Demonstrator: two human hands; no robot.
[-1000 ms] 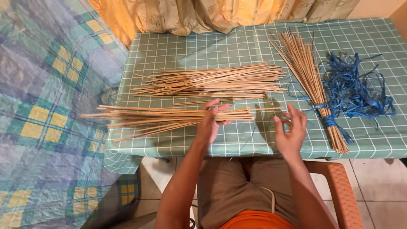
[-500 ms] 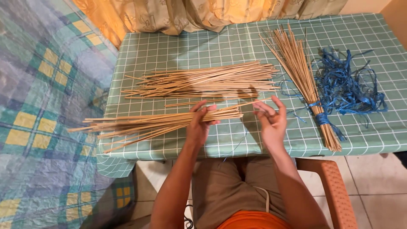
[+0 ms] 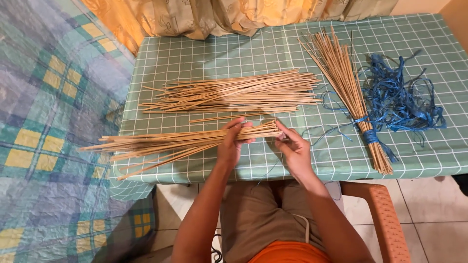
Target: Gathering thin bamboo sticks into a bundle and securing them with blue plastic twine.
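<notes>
Nearest the camera, a bundle of thin, pale tan wooden sticks [image 3: 185, 142] was held low over the front edge of the worktop [image 3: 195, 58], which was covered with a green cloth of white squares. The left hand [image 3: 231, 144] was curled around the bundle near its right end, fingers wrapped over the top. The right hand [image 3: 291, 147] was set against the cut ends, its fingertips pinching or steadying the tips; whether anything else was pinched there could not be told. The far ends fanned out loosely past the worktop's left edge, over a blue and yellow checked cover [image 3: 53, 126].

The sticks were judged light, stiff along their length yet thin enough to snap if bent, and smooth enough to slide out of a loose grip. A hold around the whole bundle near the gathered end was judged soundest.

Further back, a second loose pile of like sticks [image 3: 234, 92] lay flat. To the right, a fan of sticks tied with blue strip [image 3: 348, 92] lay beside a tangle of blue plastic raffia [image 3: 399, 97].
</notes>
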